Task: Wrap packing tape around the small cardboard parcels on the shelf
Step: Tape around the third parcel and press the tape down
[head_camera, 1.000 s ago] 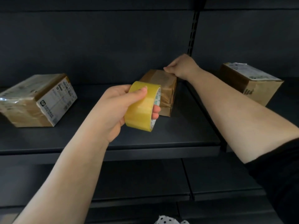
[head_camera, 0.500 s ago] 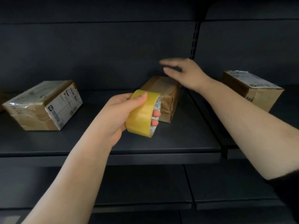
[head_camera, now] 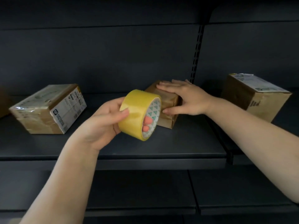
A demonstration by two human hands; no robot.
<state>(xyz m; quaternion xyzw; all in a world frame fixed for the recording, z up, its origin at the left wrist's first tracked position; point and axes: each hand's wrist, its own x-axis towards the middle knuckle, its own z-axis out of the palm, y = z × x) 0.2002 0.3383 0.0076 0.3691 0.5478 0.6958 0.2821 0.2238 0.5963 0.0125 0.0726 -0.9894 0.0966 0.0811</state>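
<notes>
yellow packing tape roll (head_camera: 140, 114) is gripped in the left hand (head_camera: 103, 122), fingers through its core. just behind it, the small cardboard parcel (head_camera: 168, 107) on the shelf (head_camera: 178, 143) is now clasped by the right hand (head_camera: 186, 97), which hovered above moments ago; wrapping can likely begin.

Yellow tape roll (head_camera: 140, 114) held up in front of shelf (head_camera: 161, 146), tilted, open core facing right, white inner ring with green triangles. Small brown parcel (head_camera: 168, 102) sits mid-shelf just behind the roll, already taped. Larger labelled parcel (head_camera: 48, 109) lies flat at left. Third parcel (head_camera: 255, 96) at right, label on top, well apart.
</notes>
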